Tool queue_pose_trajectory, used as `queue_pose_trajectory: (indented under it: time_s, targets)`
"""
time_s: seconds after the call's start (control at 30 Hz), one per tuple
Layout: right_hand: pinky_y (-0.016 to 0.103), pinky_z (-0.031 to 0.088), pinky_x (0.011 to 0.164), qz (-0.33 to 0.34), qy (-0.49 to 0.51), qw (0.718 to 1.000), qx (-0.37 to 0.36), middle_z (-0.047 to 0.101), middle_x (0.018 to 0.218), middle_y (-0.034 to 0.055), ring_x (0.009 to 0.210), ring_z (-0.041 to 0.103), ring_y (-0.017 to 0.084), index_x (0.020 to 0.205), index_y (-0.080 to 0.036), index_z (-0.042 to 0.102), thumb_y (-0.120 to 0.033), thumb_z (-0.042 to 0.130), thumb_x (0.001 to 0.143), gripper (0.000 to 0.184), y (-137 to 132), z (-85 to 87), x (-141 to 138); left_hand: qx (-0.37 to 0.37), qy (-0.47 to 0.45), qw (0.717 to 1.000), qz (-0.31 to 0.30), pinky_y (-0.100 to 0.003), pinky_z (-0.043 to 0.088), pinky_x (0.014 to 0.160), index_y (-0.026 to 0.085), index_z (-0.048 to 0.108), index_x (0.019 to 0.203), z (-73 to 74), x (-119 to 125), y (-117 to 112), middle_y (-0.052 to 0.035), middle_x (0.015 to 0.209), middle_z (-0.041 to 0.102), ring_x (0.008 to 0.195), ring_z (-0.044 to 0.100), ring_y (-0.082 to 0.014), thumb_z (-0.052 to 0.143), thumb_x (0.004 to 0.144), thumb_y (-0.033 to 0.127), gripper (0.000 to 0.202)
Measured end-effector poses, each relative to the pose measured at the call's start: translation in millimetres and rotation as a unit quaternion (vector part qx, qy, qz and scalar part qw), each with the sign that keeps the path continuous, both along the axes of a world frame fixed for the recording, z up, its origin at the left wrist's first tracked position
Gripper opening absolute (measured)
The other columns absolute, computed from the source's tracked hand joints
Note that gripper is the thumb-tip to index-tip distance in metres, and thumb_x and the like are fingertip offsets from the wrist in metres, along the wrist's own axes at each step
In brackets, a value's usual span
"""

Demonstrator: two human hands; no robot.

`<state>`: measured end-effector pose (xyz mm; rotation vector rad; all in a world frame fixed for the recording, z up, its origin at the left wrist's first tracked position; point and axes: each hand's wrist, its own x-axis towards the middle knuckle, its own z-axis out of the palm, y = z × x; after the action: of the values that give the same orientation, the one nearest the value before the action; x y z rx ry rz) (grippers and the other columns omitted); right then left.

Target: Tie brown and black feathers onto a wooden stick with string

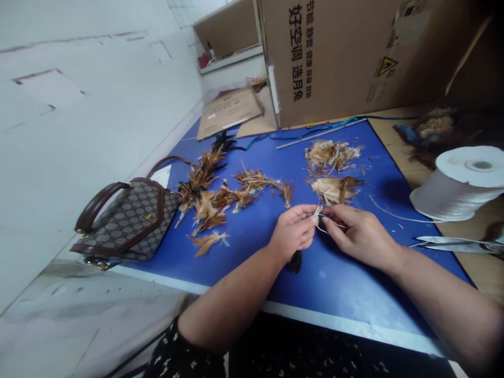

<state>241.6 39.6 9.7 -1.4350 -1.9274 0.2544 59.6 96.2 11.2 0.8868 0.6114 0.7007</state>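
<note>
My left hand (pixel 293 231) is closed in a pinch around a small bundle of feathers, whose pale quill ends (pixel 317 210) stick out at the fingertips and whose dark tips (pixel 295 261) hang below the hand. My right hand (pixel 356 233) is closed too, pinching a thin white thread (pixel 323 229) right beside those quill ends. Both hands rest over a blue mat (pixel 354 294). Just beyond them lie two loose heaps of brown and cream feathers (pixel 334 189). Several tied feather bundles (pixel 212 202) are spread out to the left.
A large spool of white thread (pixel 460 184) stands at the right, with scissors (pixel 457 244) in front of it. A brown patterned handbag (pixel 126 220) sits at the mat's left edge. A big cardboard box (pixel 354 52) stands behind, a white wall on the left.
</note>
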Motion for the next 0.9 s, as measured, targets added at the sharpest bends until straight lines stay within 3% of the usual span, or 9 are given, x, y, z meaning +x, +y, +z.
queue_pose_trajectory:
  time_s: [0.13,0.33,0.5,0.6,0.7,0.8,0.9]
  targets:
    - [0.032,0.051,0.072,0.054,0.005,0.998,0.013,0.07,0.086,0.0071,0.079,0.067,0.02,0.097,-0.019,0.072,-0.022,0.056,0.099,0.017,5,2.1,8,0.018,0.014,0.999,-0.025,-0.017,0.021,0.034,0.018,0.06,0.123,1.0,-1,-3,0.0049,0.084,0.056,0.04,0.034,0.0006,0.084,0.078,0.03,0.052]
    - [0.032,0.051,0.067,0.036,0.002,0.997,0.064,0.065,0.082,0.0072,0.075,0.065,0.02,0.107,-0.02,0.078,-0.022,0.059,0.098,0.021,10,7.7,20,0.02,0.056,0.998,-0.032,-0.018,0.024,0.033,0.018,0.055,0.122,-2.0,0,-4,0.0059,0.078,0.059,0.038,0.037,-0.0019,0.083,0.078,0.031,0.055]
    - [0.034,0.056,0.08,0.021,-0.026,0.995,0.094,0.069,0.12,0.0151,0.1,0.071,0.025,0.109,-0.019,0.078,-0.017,0.058,0.097,0.024,9,5.4,23,0.025,0.119,0.992,-0.017,-0.019,0.024,0.034,0.015,0.059,0.096,-7.2,2,-4,0.0071,0.06,0.054,0.036,0.036,-0.0037,0.083,0.077,0.038,0.039]
    - [0.033,0.056,0.075,0.014,-0.051,0.995,0.084,0.075,0.104,0.0113,0.087,0.073,0.023,0.111,-0.02,0.077,-0.019,0.06,0.096,0.022,7,4.1,24,0.02,0.117,0.993,0.003,-0.019,0.024,0.035,0.016,0.058,0.086,-8.6,1,-2,0.0084,0.051,0.048,0.036,0.034,-0.0045,0.085,0.075,0.044,0.041]
    - [0.032,0.054,0.068,-0.003,-0.046,0.997,0.067,0.076,0.086,0.0061,0.074,0.071,0.02,0.1,-0.021,0.077,-0.025,0.064,0.095,0.015,6,8.2,25,0.007,0.097,0.995,0.007,-0.018,0.022,0.036,0.015,0.058,0.083,-7.4,-1,0,0.0085,0.049,0.046,0.037,0.033,-0.0036,0.088,0.072,0.047,0.045]
    - [0.032,0.052,0.067,-0.041,0.014,0.998,0.054,0.075,0.079,0.0037,0.069,0.07,0.019,0.086,-0.022,0.076,-0.029,0.065,0.095,0.016,8,15.4,27,-0.004,0.075,0.997,-0.034,-0.018,0.021,0.037,0.015,0.059,0.082,-4.5,-3,0,0.0059,0.056,0.051,0.038,0.032,-0.002,0.091,0.069,0.046,0.046]
    - [0.033,0.052,0.066,-0.126,0.071,0.987,0.07,0.076,0.079,0.0046,0.069,0.07,0.021,0.081,-0.022,0.075,-0.032,0.068,0.093,0.017,11,19.1,32,-0.003,0.073,0.995,-0.072,-0.018,0.022,0.037,0.014,0.06,0.082,-2.2,-3,-2,0.0022,0.064,0.058,0.039,0.035,-0.0017,0.091,0.068,0.045,0.046]
